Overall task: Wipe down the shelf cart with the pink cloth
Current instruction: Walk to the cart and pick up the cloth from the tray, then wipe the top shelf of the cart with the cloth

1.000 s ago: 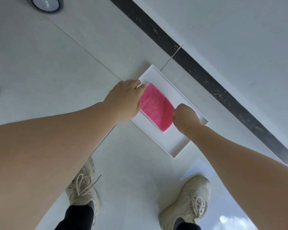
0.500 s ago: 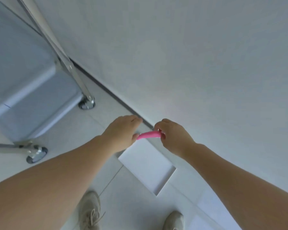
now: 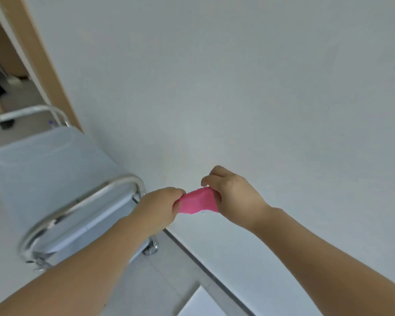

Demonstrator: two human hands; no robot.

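Note:
The pink cloth hangs stretched in the air between my two hands, in front of the white wall. My left hand grips its left end and my right hand pinches its right end. To the left stands the shelf cart, pale blue-grey with a chrome handle rail curving over its near end. My left hand is just to the right of that rail. My left forearm hides part of the cart's lower shelf.
A white tray lies on the tiled floor at the bottom edge. One cart caster stands by the dark baseboard. A wooden door frame rises at the upper left, with a person's legs beyond it.
Both hands lifted the pink cloth off the white tray and raised it to the height of the cart's top. My view swung upward from the floor to the wall and cart.

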